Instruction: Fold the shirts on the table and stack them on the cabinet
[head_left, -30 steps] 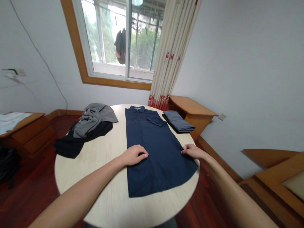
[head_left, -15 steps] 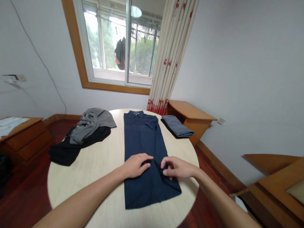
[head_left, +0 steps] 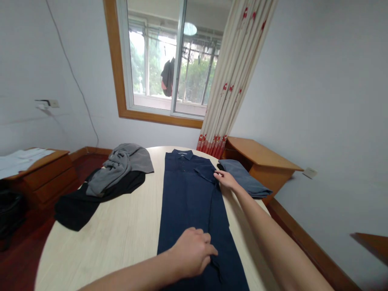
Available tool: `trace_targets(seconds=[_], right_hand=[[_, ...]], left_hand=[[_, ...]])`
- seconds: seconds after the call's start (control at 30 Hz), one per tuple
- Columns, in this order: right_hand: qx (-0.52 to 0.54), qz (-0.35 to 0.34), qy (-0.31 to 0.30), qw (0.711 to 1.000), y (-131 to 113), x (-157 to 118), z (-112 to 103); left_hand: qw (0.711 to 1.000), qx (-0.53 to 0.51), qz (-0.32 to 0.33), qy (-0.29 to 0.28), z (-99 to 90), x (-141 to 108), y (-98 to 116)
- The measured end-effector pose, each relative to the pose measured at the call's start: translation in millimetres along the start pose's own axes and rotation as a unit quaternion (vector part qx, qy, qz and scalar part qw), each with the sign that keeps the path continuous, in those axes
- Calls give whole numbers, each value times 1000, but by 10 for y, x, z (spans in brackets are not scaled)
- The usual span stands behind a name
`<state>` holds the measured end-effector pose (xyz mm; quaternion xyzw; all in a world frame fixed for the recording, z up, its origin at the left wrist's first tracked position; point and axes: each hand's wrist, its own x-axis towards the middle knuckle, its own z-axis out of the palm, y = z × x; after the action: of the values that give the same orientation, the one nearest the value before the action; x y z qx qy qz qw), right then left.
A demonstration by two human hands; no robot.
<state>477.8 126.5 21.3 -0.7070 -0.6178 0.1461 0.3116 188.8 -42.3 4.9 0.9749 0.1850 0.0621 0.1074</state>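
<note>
A navy blue shirt (head_left: 188,202) lies lengthwise on the round table, its collar toward the window and its right side folded inward. Over its lower part, my left hand (head_left: 194,251) is closed, thumb and fingers pinching the edge of the folded layer. Farther up, my right hand (head_left: 226,180) pinches the short sleeve at the shirt's right edge and holds it slightly raised. The shirt's bottom end runs out of view, partly behind my left hand and forearm.
Grey and black garments (head_left: 118,169) lie heaped on the table's left side. A folded grey-blue garment (head_left: 244,178) sits at the right edge, close to my right forearm. Beyond it stands a wooden desk (head_left: 263,153). A curtain (head_left: 235,81) hangs beside the window.
My right hand has moved up the shirt from its lower part to the sleeve and taken hold of it. My left hand has closed on the fold. The view has shifted.
</note>
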Motion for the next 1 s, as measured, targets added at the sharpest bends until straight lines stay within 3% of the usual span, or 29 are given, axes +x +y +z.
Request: trace_targets(seconds=[0.23,0.43,0.63,0.87,1.0], right_hand=[[-12,12,-18,1000,5,371,191],[-63,-51,-8,997,-241,288,370],[-122,-140,-55,981,-507,160,599],[-127,-168,-98,972,-587,187,688],[-111,-161,-156,968,-615,202,683]], left_hand=[[998,21,55,30,109,-2,-17],[991,50,104,70,119,5,20],[976,75,160,130,156,35,39],[969,73,183,147,156,26,13],[973,56,176,135,279,73,-22]])
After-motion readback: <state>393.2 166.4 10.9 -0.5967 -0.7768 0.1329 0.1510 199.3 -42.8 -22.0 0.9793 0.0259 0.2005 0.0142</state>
